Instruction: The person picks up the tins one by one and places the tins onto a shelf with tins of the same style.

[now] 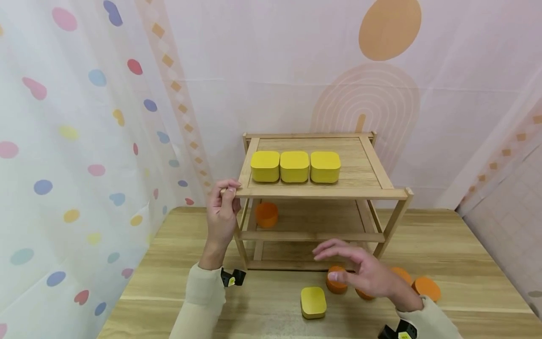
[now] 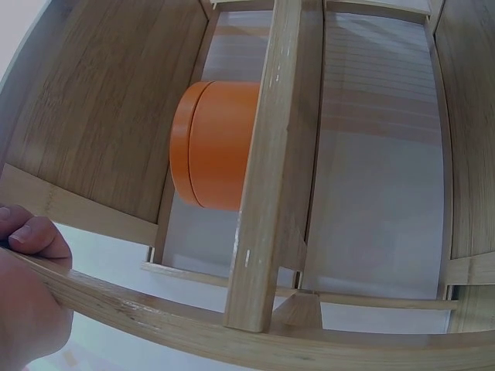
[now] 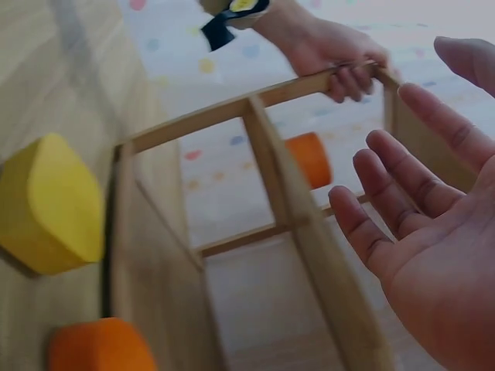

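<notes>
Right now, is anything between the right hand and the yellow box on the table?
Nothing visible covers the yellow box from above, but an orange container stands beside it, toward the right hand; a low sideways reach might bump it.

I have a three-tier light wooden rack (image 1: 322, 193) near the back edge of the wood-grain table (image 1: 165, 282). On its top tier, three yellow rounded-square boxes (image 1: 294, 166) stand side by side near the front edge, toward the left corner, where the left hand (image 1: 223, 207) is. An orange round box (image 1: 267, 215) sits at the middle tier's left end. Before the rack I see one more yellow box (image 1: 313, 302), another orange box (image 1: 334, 288) behind its right corner, and three others (image 1: 426, 288) farther right (two partly behind the right hand (image 1: 368, 270)).
</notes>
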The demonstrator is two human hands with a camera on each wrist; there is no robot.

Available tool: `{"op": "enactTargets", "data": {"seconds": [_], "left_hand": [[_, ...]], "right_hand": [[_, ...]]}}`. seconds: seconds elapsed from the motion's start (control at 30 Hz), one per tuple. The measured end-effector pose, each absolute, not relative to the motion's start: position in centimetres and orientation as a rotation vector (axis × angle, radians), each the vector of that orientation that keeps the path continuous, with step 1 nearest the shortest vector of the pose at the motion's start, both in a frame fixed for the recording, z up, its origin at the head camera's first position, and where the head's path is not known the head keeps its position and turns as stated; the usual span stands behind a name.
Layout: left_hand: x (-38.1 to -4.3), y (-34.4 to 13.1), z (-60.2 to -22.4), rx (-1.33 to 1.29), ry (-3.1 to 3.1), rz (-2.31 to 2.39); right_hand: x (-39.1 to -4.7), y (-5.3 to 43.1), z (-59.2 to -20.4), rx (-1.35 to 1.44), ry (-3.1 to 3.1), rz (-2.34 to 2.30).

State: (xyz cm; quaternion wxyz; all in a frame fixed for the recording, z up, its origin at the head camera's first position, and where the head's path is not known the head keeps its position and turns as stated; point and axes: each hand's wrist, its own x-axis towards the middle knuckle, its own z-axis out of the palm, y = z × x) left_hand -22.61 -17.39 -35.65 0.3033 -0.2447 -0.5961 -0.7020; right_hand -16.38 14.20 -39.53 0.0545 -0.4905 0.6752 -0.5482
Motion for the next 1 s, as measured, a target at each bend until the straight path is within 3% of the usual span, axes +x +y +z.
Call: {"op": "enactTargets", "data": {"seconds": [1.0], "left_hand": [[-22.5,-17.3,-35.5,-0.633,-1.591,-1.865]], "right_hand": [[-16.3,13.2,-46.6,-1.29,1.857,-1.616]]}}
